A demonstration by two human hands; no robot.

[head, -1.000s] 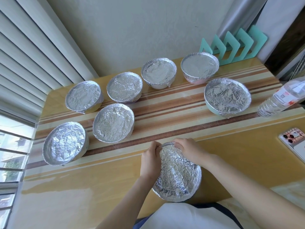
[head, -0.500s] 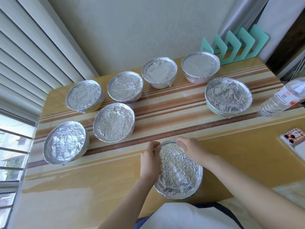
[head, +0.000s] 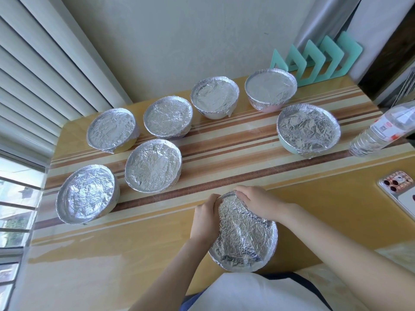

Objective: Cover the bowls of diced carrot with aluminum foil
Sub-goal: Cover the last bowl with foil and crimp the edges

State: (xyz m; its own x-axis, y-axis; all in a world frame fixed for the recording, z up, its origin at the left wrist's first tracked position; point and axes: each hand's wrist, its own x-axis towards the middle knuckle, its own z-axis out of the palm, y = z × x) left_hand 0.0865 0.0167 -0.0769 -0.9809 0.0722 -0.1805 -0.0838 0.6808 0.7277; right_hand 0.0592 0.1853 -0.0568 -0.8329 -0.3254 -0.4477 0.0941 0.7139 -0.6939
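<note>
Head view: round bowl capped with crinkled silver foil [head: 244, 234] at near edge of glossy yellow striped surface [head: 157, 243]. Left hand [head: 205, 217] and right hand [head: 258, 203]: fingers curled over far rim, pinching foil. Best to crimp round whole rim, pressing evenly and gently to avoid tears.

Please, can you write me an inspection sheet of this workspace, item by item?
Surface: glossy yellow table with brown stripes.
Job's things: seven foil-covered bowls stand apart at the back; near bowl also foil-covered.
Clutter: water bottle and phone at the right edge.
Hands: left hand and right hand grip the near bowl's far rim.
Cables: nothing seen.
Surroundings: window blinds on the left, teal rack against the wall.
</note>
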